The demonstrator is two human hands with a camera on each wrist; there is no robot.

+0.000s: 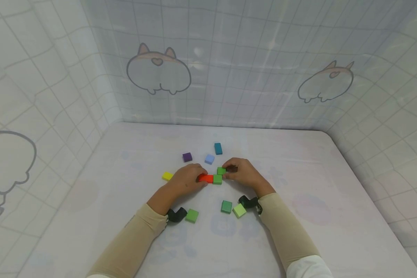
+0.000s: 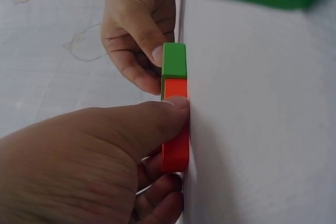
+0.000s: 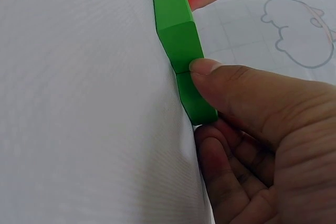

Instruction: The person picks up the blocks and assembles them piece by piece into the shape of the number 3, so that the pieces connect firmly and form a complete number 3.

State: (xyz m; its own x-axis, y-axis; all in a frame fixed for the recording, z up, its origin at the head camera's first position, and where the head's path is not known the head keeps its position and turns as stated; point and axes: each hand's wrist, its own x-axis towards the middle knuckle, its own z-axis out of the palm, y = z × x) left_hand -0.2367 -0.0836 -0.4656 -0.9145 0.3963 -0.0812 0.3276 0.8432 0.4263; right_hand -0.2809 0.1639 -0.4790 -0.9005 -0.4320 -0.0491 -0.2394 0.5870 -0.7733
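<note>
Seven loose blocks show in the head view: a purple rectangular block (image 1: 187, 157), a light-blue block (image 1: 209, 159), a teal oblong block (image 1: 218, 148) and a yellow block (image 1: 166, 176) around the centre of the frame; a grass-green square block (image 1: 192, 215), a dark-green square block (image 1: 226, 206) and a lime-green square block (image 1: 239, 210) at lower centre. Mid-frame, the left hand (image 1: 187, 180) pinches a smooth red block (image 1: 208, 178), which abuts a bright-green square block (image 1: 217, 179); the right hand (image 1: 244, 173) pinches a second bright-green block (image 1: 221, 170) at the latter's upper edge. Judged progress: the red-and-green run is partly assembled; the seven loose blocks are unjoined. No container shows. In the left wrist view, thumb and fingers bracket the red block at centre; whether it is one piece or several cannot be told. In the right wrist view, thumb and curled fingers pinch the second bright-green block right of centre, touching its neighbour; block material cannot be determined.
</note>
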